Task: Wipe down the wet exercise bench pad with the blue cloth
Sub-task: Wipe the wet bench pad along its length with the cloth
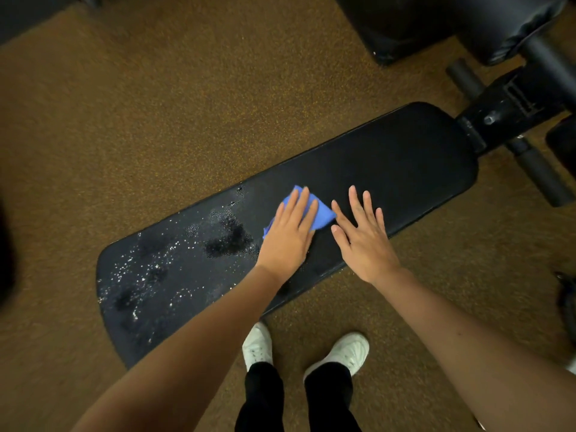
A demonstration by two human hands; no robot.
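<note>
A long black bench pad (pixel 405 157) runs from lower left to upper right. Its left half is speckled with water droplets and dark wet patches (pixel 227 238); its right half looks dry. My left hand (pixel 290 235) lies flat on a folded blue cloth (pixel 322 215) near the pad's middle, fingers spread, pressing it down. Most of the cloth is hidden under the palm. My right hand (pixel 364 235) rests flat on the bare pad just right of the cloth, fingers apart, holding nothing.
Brown speckled floor (pixel 156 104) surrounds the bench. The black bench frame with foam rollers (pixel 542 173) stands at the upper right, beside a large black padded block (pixel 420 23). My white shoes (pixel 349 350) stand close to the pad's near edge.
</note>
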